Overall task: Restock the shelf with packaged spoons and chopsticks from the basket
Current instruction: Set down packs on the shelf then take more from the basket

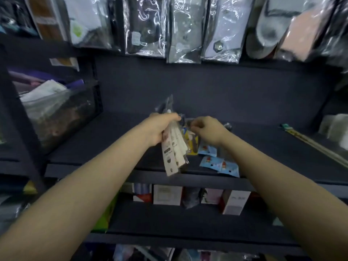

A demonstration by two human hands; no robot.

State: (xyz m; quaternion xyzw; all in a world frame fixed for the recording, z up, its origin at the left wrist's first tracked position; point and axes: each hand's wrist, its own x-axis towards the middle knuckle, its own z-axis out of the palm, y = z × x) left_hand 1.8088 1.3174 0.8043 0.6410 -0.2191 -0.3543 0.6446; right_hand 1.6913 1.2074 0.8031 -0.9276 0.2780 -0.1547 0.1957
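Two hands at work over our dark shelf (263, 146).

Nearest us, blue packets (219, 162) lie by the shelf's front edge at 5 o'clock of our hands. Our left hand (160, 129) is clamped around a fan of white-carded packs (174, 153); our right hand (209, 129), just beside, pinches a yellow pack (191, 142). Farther off at 3 o'clock lies a long chopstick pack (308, 140).

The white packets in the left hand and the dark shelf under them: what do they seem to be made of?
The white packets look like matte printed card headers, flat with punched holes, probably under clear film, as glints show near the top of the left hand's grip. The shelf seems dark painted metal or coated board: smooth, dull, with a straight thin front edge. The blur leaves this open.
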